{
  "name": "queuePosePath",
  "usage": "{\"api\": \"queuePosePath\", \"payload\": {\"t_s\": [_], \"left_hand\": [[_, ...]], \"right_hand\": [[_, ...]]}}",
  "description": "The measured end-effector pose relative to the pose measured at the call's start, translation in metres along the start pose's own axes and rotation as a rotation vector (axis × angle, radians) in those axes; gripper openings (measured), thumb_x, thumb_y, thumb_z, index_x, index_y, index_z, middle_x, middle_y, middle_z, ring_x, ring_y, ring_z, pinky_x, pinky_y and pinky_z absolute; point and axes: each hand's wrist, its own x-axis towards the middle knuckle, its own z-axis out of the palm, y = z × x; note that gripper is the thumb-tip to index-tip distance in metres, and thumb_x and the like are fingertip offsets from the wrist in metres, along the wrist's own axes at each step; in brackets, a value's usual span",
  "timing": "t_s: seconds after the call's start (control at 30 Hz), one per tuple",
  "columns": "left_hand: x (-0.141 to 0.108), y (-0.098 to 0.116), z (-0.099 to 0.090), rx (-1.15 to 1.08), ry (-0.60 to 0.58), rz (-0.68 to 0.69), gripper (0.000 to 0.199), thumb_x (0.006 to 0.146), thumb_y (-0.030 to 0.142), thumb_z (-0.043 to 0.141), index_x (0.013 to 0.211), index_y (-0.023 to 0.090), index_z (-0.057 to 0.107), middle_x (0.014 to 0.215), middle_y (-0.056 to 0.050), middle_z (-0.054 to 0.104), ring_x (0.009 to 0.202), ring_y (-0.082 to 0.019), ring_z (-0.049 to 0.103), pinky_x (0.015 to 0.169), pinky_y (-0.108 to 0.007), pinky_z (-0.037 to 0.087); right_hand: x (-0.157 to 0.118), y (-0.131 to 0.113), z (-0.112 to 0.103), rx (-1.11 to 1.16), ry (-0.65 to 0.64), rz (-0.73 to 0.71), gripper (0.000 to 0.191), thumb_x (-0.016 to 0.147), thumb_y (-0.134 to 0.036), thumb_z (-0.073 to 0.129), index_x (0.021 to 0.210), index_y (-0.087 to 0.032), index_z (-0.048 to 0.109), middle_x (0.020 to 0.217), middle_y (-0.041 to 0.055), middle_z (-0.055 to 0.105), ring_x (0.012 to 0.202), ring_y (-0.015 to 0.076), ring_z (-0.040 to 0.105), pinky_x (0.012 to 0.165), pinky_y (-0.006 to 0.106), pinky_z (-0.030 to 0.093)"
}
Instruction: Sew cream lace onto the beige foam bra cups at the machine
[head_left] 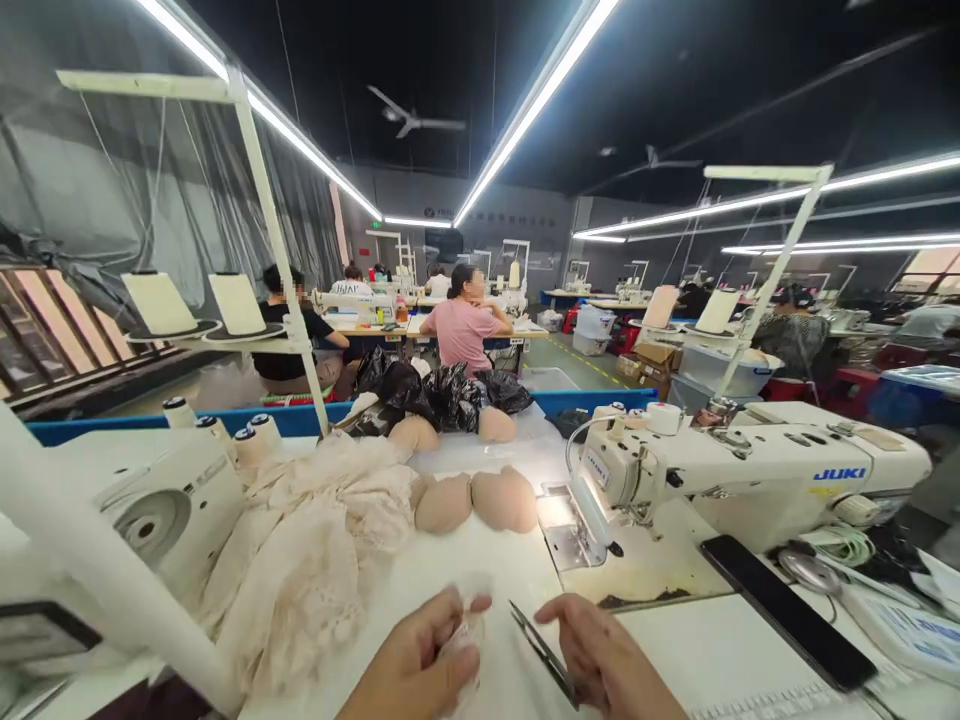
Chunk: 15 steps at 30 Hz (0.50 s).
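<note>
My left hand (424, 655) pinches a small, pale, lacy scrap of fabric (469, 640) between thumb and fingers, low in the middle of the view. Just to its right, my right hand (600, 650) grips dark, pointed thread snips (541, 652), their tips toward the fabric but apart from it. The index finger is stretched along beside the blades. Beyond both hands, two beige moulded bra cups (476, 500) lie side by side on the white table (420, 580). A heap of cream lace fabric (322, 550) spreads to the left.
A JUKI sewing machine (750, 470) stands at the right, its needle area lit. A black phone (787, 610) lies before it. Another machine (157, 510) and thread cones (255, 435) are at the left. Black plastic bags (450, 395) lie at the back; a person in pink (465, 330) sits beyond.
</note>
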Motion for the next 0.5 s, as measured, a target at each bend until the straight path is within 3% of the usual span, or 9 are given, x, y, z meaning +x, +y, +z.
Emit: {"api": "queuePosePath", "payload": {"t_s": [0.1,0.17,0.23,0.33,0.43,0.5], "left_hand": [[0.005,0.009,0.003,0.028,-0.033,-0.024,0.073,0.081,0.061,0.085,0.141,0.024,0.066,0.123,-0.009,0.074,0.097,-0.025,0.068,0.091,-0.035,0.053],[0.003,0.01,-0.001,-0.007,0.006,-0.025,0.069,0.085,0.057,0.083,0.143,0.025,0.064,0.131,-0.01,0.072,0.105,-0.026,0.069,0.092,-0.034,0.054],[-0.002,0.007,-0.007,-0.071,0.055,-0.043,0.064,0.088,0.053,0.081,0.143,0.026,0.064,0.135,-0.011,0.071,0.113,-0.028,0.069,0.096,-0.035,0.054],[-0.011,0.003,-0.014,-0.129,0.073,-0.081,0.061,0.09,0.049,0.08,0.144,0.026,0.063,0.14,-0.011,0.069,0.123,-0.03,0.066,0.102,-0.038,0.054],[-0.017,0.006,-0.013,-0.127,0.033,-0.065,0.057,0.09,0.046,0.081,0.143,0.028,0.065,0.143,-0.01,0.068,0.131,-0.031,0.063,0.108,-0.04,0.052],[-0.018,0.012,-0.008,-0.12,0.011,-0.046,0.057,0.089,0.044,0.082,0.142,0.028,0.066,0.145,-0.01,0.067,0.134,-0.032,0.061,0.111,-0.041,0.051]], "right_hand": [[-0.004,-0.002,0.008,-0.247,0.116,-0.153,0.055,0.099,-0.071,0.053,0.111,-0.02,0.07,0.068,-0.0056,0.039,0.063,0.0147,0.037,0.06,0.027,0.033],[-0.006,0.0,0.015,-0.53,0.092,-0.277,0.041,0.103,-0.055,0.055,0.122,-0.022,0.07,0.084,0.0009,0.056,0.077,0.0198,0.053,0.074,0.033,0.045],[-0.008,0.001,0.024,-0.801,0.028,-0.357,0.033,0.098,-0.037,0.065,0.128,-0.024,0.069,0.102,0.007,0.063,0.093,0.0257,0.061,0.086,0.041,0.05],[-0.011,0.0,0.032,-1.04,-0.026,-0.385,0.042,0.088,-0.012,0.072,0.129,-0.022,0.069,0.112,0.0105,0.066,0.103,0.0295,0.064,0.091,0.045,0.055],[-0.012,0.0,0.028,-1.078,-0.028,-0.382,0.057,0.087,-0.002,0.066,0.141,-0.018,0.06,0.111,0.0115,0.067,0.1,0.0272,0.068,0.09,0.043,0.059],[-0.012,0.0,0.023,-1.098,-0.02,-0.39,0.052,0.085,0.001,0.062,0.134,-0.017,0.062,0.105,0.0102,0.068,0.095,0.0263,0.069,0.086,0.042,0.061]]}}
